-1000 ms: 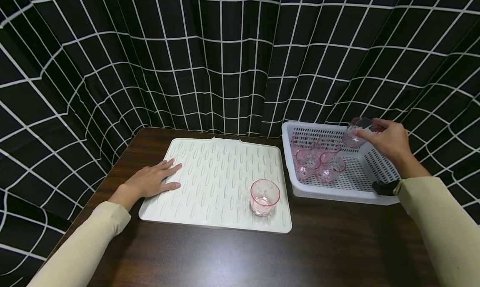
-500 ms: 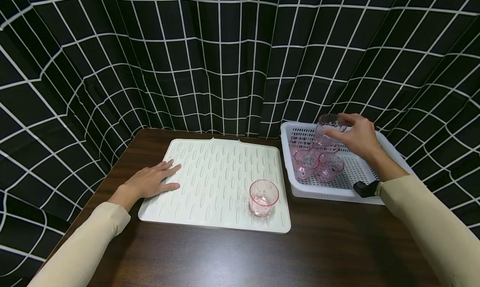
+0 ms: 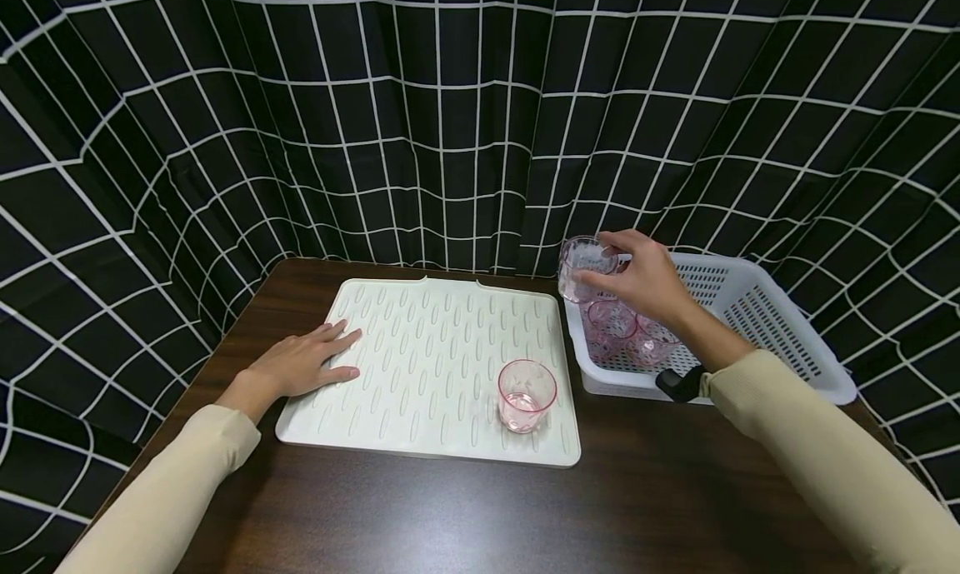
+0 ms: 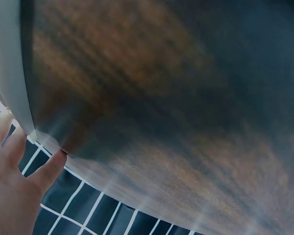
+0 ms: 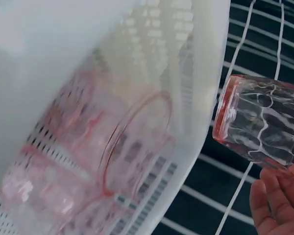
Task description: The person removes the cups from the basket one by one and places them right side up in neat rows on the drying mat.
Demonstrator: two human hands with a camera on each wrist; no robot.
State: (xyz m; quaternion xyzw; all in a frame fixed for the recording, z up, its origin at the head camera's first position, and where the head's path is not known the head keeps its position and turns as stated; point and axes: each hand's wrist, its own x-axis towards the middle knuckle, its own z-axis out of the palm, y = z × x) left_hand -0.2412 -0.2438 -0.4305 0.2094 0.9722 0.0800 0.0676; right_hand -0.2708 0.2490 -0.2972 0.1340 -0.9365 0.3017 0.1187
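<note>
My right hand [image 3: 651,284] pinches a clear pink-tinted glass [image 3: 576,274] between thumb and fingers, over the back left corner of a white plastic basket [image 3: 783,328]. In the right wrist view the held glass [image 5: 264,120] shows a pink rim and a rippled wall. Several similar pink glasses [image 3: 609,317] stand inside the basket's left part. My left hand [image 3: 303,361] lies flat with spread fingers on the left side of a white ribbed draining tray [image 3: 427,374]. A pink-rimmed glass [image 3: 527,397] stands upright near the tray's front right corner.
The dark wooden table [image 3: 450,516] carries the tray and, to its right, the basket. A black curtain with a white grid [image 3: 442,124] hangs behind and at both sides. A black strap [image 3: 678,384] sits at my right wrist, over the basket's front rim.
My right hand has carried the held glass leftward from over the basket's right part to its back left corner. The left hand and the glass on the tray stay put.
</note>
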